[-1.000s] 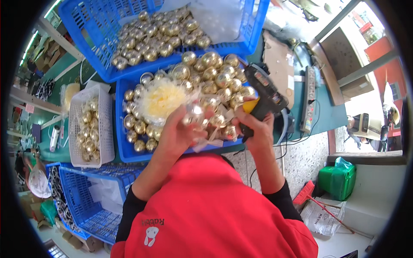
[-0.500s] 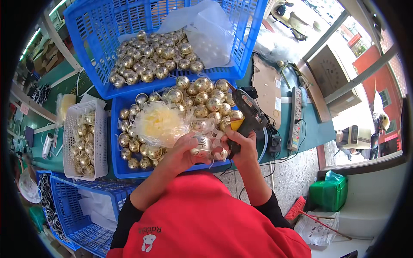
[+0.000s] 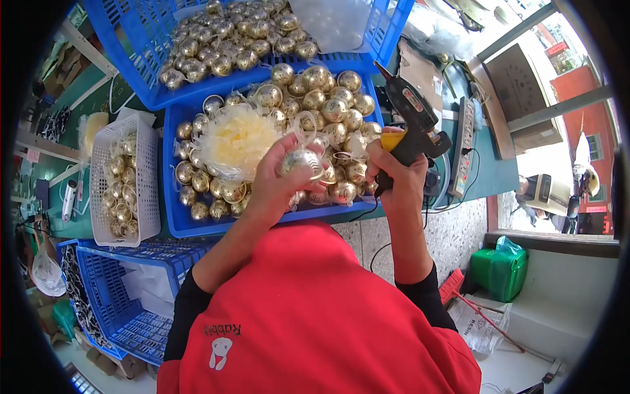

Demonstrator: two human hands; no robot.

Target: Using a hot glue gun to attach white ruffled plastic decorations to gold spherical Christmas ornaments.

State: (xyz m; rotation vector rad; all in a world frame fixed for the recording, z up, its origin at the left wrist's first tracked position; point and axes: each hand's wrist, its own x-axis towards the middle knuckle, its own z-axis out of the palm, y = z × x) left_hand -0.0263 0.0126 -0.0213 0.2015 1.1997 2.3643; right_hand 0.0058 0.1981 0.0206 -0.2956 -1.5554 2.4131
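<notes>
Blue tray [image 3: 197, 228], with glue gun [image 3: 415, 117] and ball [image 3: 304, 161] held above
The right grip [image 3: 400, 176] wraps firmly round the gun; to its left, the left grip [image 3: 279, 176] curls round the ball; gold balls [image 3: 336, 110] lie just beyond both.

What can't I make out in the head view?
Head view:
Held ball: underside hidden by the left hand.
Glue gun: grip partly covered by the right hand.
Blue tray: much of floor hidden under gold balls.
Upper blue crate: far rim cut off by top edge.
</notes>
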